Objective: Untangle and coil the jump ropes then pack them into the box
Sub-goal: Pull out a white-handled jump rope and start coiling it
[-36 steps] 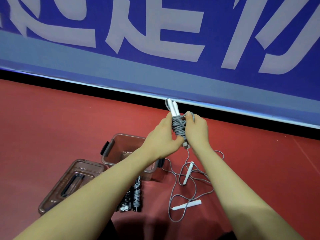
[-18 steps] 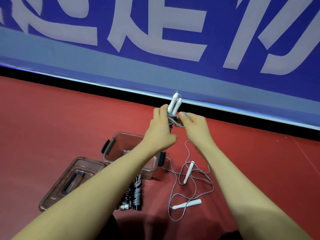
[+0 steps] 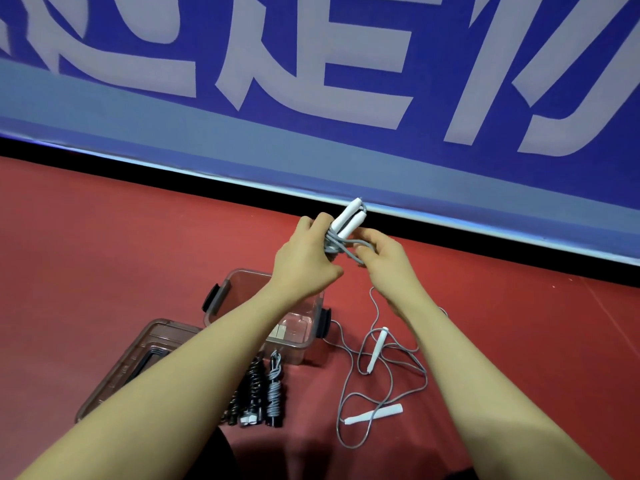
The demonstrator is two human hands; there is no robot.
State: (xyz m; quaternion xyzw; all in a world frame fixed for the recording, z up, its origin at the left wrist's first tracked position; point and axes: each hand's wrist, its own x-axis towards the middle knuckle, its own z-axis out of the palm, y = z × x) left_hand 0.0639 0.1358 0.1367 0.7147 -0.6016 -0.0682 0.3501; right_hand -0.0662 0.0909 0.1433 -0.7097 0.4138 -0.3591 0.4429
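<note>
Grey coiled jump rope [image 3: 341, 233] is up above the box [image 3: 298, 327], left hand [image 3: 304, 259] gripping the bundle, right hand [image 3: 384, 261] pinching a loop, I think; another rope [image 3: 381, 372] lies loose on the floor.

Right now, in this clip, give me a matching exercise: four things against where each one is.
Things:
1. grey rope with white handles
2. loose grey rope
3. lid
4. dark coiled ropes

Places:
A. flat on the floor left of the box
B. sprawled on the floor right of the box
C. held in both hands
D. bundled on the floor in front of the box

Pairs: 1-C, 2-B, 3-A, 4-D
</note>
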